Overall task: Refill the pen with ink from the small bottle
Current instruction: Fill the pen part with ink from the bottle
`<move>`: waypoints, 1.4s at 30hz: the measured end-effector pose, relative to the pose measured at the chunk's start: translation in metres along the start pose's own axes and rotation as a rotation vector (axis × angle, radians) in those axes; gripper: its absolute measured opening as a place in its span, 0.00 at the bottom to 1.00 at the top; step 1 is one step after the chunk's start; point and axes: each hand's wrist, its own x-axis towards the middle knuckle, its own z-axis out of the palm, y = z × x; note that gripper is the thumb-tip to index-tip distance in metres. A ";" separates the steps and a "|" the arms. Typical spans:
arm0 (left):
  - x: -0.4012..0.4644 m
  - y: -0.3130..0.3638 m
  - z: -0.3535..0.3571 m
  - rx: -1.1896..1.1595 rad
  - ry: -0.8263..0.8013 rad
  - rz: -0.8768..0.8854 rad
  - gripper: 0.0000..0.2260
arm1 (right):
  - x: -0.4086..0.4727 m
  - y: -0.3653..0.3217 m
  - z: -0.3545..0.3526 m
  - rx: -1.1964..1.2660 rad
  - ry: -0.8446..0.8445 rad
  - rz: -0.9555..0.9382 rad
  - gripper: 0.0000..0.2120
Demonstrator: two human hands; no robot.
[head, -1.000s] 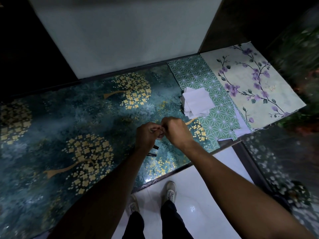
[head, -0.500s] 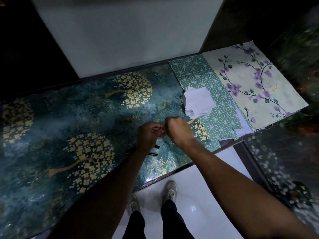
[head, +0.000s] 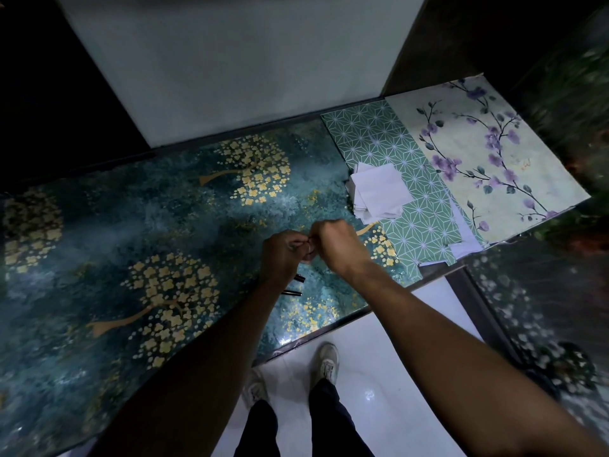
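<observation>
Working knuckle to knuckle above the bench (head: 164, 225), the left hand (head: 283, 255) and right hand (head: 339, 245) curl their fingers round something small between them, too hidden to name; perhaps the ink bottle's cap. Two dark pen pieces (head: 295, 285) lie just below the left wrist. Keeping the item upright and twisting gently should avoid spills; tissues (head: 379, 189) sit near.

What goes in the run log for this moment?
left hand: gripping small unclear item | right hand: pinching same | pen parts: on table | bottle: unseen
</observation>
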 end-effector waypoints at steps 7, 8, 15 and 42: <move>0.000 0.000 0.000 0.019 -0.014 0.005 0.08 | 0.000 0.000 0.000 -0.084 0.004 0.057 0.05; 0.000 -0.001 0.000 0.015 -0.016 0.005 0.08 | 0.000 0.000 0.001 -0.086 0.004 0.062 0.04; -0.001 0.002 0.000 0.019 0.010 0.009 0.06 | 0.000 0.000 0.002 0.035 0.006 -0.015 0.05; 0.001 0.002 0.000 0.022 0.008 -0.002 0.08 | -0.003 0.001 0.006 0.087 0.046 0.096 0.04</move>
